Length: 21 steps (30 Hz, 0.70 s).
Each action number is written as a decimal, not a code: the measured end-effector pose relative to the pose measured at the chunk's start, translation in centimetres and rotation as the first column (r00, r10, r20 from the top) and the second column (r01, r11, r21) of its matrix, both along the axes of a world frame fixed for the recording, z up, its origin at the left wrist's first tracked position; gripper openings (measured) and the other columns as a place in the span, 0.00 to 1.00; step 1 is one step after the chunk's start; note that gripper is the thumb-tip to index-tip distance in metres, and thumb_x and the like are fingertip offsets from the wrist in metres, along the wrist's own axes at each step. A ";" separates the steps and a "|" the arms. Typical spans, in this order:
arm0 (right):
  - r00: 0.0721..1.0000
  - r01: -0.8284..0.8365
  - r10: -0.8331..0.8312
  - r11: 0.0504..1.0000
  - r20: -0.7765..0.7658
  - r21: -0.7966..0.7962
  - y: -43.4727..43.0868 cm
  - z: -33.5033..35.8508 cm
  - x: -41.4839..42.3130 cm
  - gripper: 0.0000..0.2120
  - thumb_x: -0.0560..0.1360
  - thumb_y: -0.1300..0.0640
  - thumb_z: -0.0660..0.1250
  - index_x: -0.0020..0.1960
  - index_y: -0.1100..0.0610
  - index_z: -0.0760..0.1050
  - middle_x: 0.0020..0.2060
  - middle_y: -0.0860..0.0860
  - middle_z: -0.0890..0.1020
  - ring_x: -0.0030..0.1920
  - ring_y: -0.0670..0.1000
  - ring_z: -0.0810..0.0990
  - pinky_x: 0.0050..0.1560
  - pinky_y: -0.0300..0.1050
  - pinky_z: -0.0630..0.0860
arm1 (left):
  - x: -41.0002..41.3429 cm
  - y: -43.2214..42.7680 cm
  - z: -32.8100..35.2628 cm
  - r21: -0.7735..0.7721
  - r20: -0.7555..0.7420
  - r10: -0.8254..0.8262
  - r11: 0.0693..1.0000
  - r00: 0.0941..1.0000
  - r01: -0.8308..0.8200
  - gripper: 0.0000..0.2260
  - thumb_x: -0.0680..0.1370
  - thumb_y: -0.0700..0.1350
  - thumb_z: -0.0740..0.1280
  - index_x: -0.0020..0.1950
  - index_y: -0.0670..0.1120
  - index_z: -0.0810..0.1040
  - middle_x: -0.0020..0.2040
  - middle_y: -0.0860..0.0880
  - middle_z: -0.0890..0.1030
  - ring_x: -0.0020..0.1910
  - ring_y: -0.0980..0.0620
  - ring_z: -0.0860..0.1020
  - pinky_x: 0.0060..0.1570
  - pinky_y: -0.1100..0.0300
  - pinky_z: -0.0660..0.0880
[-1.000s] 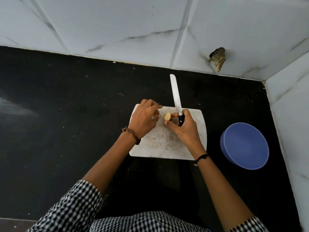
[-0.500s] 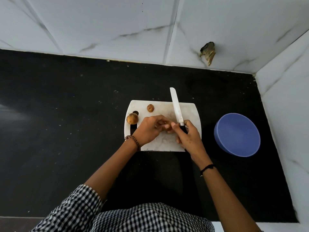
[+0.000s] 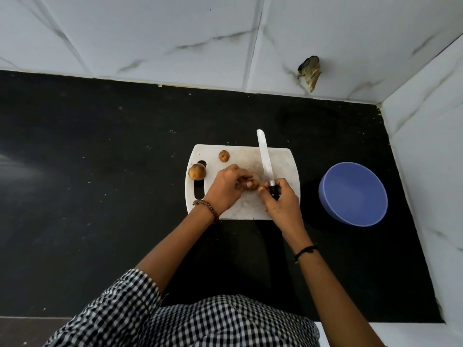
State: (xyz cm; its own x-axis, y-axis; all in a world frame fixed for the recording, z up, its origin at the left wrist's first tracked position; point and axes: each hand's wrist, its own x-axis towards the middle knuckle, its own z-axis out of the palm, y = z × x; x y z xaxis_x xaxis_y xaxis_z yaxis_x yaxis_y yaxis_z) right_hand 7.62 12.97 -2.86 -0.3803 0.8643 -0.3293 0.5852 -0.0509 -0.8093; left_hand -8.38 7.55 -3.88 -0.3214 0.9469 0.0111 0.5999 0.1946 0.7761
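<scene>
Gripping a small brown potato (image 3: 253, 184) between curled fingertips and thumb, the left hand (image 3: 225, 189) holds it over the middle of the white cutting board (image 3: 283, 166), just left of the knife handle. What shows of the potato is rounded, tan to golden-brown, matte, with the skin on. Most of it sits under the fingers, so its full shape and whether it touches the board cannot be told. The right hand (image 3: 281, 200) wraps its curled fingers round the black handle of the knife (image 3: 265, 159), thumb tip stretched toward the potato. The long pale blade points away from the person, crosses the board and pokes its tip past the far edge.

2 more brown pieces lie on the board. A larger round potato (image 3: 197, 171) sits at the left edge, partly over the handle slot, and a smaller piece (image 3: 224, 156) lies near the far edge, both apart from the blade.

The board has rounded corners and a stained, scuffed face. It lies on a black stone counter (image 3: 100, 171) speckled with pale flecks. A round blue bowl (image 3: 353, 194) stands on the counter to the right of the board, not touching it. White tiles (image 3: 150, 33) with grey veins form the back and right walls, which meet in a corner. A ragged brownish scrap (image 3: 309, 71) sticks out of the back wall by a tile joint. A bead bracelet (image 3: 208, 206) circles the left wrist and a black band (image 3: 304, 251) the right, above a black-and-white checked shirt (image 3: 200, 321)
</scene>
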 end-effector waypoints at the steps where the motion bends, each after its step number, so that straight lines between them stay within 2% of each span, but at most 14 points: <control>1: 1.000 -0.003 0.003 1.000 0.010 0.021 -0.1 0.2 0.2 0.08 0.79 0.48 0.67 0.51 0.51 0.73 0.41 0.48 0.80 0.41 0.47 0.80 0.42 0.45 0.79 | 0.2 -0.1 -0.1 0.009 0.010 0.021 1.000 1.000 -0.021 0.10 0.73 0.40 0.73 0.54 0.42 0.82 0.49 0.46 0.80 0.45 0.52 0.80 0.49 0.68 0.75; 4: 0.999 -0.039 0.035 0.996 0.038 0.086 -0.6 0.9 0.7 0.09 0.81 0.46 0.64 0.52 0.52 0.72 0.39 0.47 0.78 0.39 0.44 0.78 0.38 0.38 0.73 | 0.7 -0.5 -0.4 0.023 0.027 0.064 0.998 0.998 -0.065 0.12 0.69 0.43 0.77 0.51 0.41 0.83 0.46 0.46 0.80 0.42 0.53 0.80 0.47 0.63 0.78; 7: 0.991 -0.113 0.103 0.986 0.084 0.123 -1.4 1.2 1.1 0.10 0.83 0.46 0.60 0.57 0.51 0.72 0.41 0.42 0.77 0.42 0.41 0.78 0.39 0.32 0.71 | 1.0 -0.6 -0.3 0.045 0.058 0.075 0.996 0.996 -0.078 0.10 0.69 0.40 0.77 0.49 0.41 0.84 0.46 0.47 0.81 0.42 0.53 0.81 0.47 0.62 0.79; 9: 0.981 -0.174 0.158 0.972 0.109 0.160 -2.1 1.2 1.4 0.13 0.84 0.46 0.57 0.63 0.51 0.70 0.44 0.40 0.77 0.44 0.39 0.78 0.41 0.30 0.71 | 1.1 -0.6 -0.3 0.055 0.080 0.094 0.994 0.992 -0.099 0.09 0.69 0.39 0.76 0.49 0.41 0.84 0.46 0.47 0.81 0.42 0.55 0.81 0.47 0.66 0.78; 12: 0.976 -0.211 0.192 0.952 0.108 0.220 -3.1 0.8 1.7 0.16 0.84 0.47 0.55 0.69 0.50 0.67 0.48 0.42 0.78 0.45 0.40 0.78 0.41 0.28 0.70 | 1.4 -0.9 -0.1 0.075 0.114 0.109 0.990 0.987 -0.118 0.09 0.70 0.35 0.75 0.49 0.38 0.84 0.46 0.47 0.81 0.41 0.63 0.79 0.47 0.76 0.73; 14: 0.974 -0.214 0.189 0.945 0.121 0.248 -3.6 0.5 1.9 0.16 0.84 0.46 0.55 0.69 0.50 0.67 0.47 0.44 0.79 0.43 0.42 0.78 0.38 0.30 0.70 | 1.6 -1.0 -0.1 0.099 0.120 0.093 0.990 0.988 -0.105 0.09 0.70 0.32 0.73 0.50 0.36 0.83 0.47 0.44 0.81 0.42 0.63 0.78 0.48 0.78 0.72; 17: 0.978 -0.189 0.159 0.950 0.138 0.250 -4.0 0.2 1.9 0.13 0.84 0.45 0.54 0.66 0.49 0.68 0.39 0.44 0.77 0.36 0.42 0.77 0.32 0.31 0.68 | 1.7 -0.8 -0.2 0.103 0.094 0.074 0.991 0.993 -0.084 0.10 0.72 0.32 0.72 0.52 0.36 0.83 0.48 0.44 0.81 0.44 0.57 0.80 0.49 0.78 0.71; 21: 0.981 -0.171 0.140 0.951 0.135 0.259 -4.5 0.0 1.8 0.12 0.85 0.45 0.53 0.62 0.49 0.68 0.36 0.46 0.76 0.34 0.44 0.76 0.32 0.35 0.68 | 1.7 -0.6 -0.1 0.086 0.088 0.071 0.993 0.994 -0.078 0.10 0.72 0.33 0.73 0.53 0.37 0.83 0.49 0.44 0.80 0.44 0.57 0.79 0.49 0.79 0.70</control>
